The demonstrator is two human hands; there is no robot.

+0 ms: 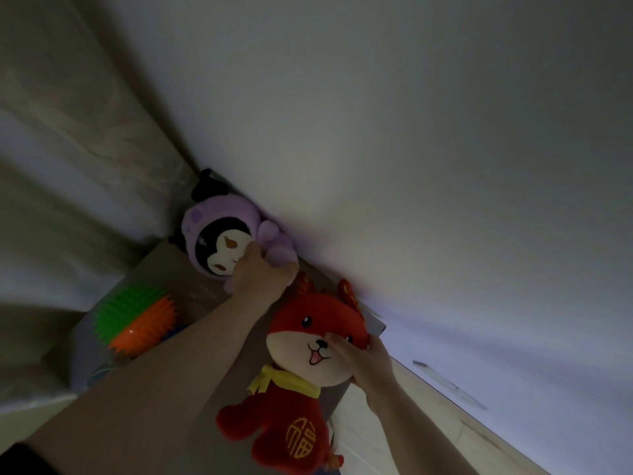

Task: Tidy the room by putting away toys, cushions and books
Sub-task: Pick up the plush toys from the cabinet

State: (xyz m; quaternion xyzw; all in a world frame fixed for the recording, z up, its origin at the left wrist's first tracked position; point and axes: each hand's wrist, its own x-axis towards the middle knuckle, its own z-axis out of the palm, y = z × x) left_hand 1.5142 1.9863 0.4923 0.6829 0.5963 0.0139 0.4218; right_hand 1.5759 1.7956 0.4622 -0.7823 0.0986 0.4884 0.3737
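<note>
Nearest the camera hangs the red plush toy (291, 416), a smiling animal with a yellow scarf and a gold character on its belly. Its body dangles over the near edge of a brown surface (191, 286); whether that is a box or a low shelf cannot be told in the dim light. The right hand (363, 358) holds this toy by the head, thumb across the cheek and fingers curled behind. To the right, beyond the surface's edge, pale wooden floor (428, 423) shows.

The left forearm crosses the surface from the lower left. Beside it, on the left, a spiky ball (137, 320), half green and half orange, sits at the surface's edge. Further on, the left hand (263, 279) grips the purple plush toy (212, 231), its fingers closed round the soft lilac body just under the black-and-white face. That toy lies in the far corner, touching the white wall (411, 132), with a pale curtain (68, 166) hanging to its left.

The step in hand appears to be the toys: both hands are full, one plush each, and the pair look to be either gathered from this spot or being set against the wall; the frame alone does not settle which. If they are being placed, the next move calls for seating the red toy fully on the surface, since most of its weight now hangs off the edge and it would likely slip once released. The ball probably waits its turn.
</note>
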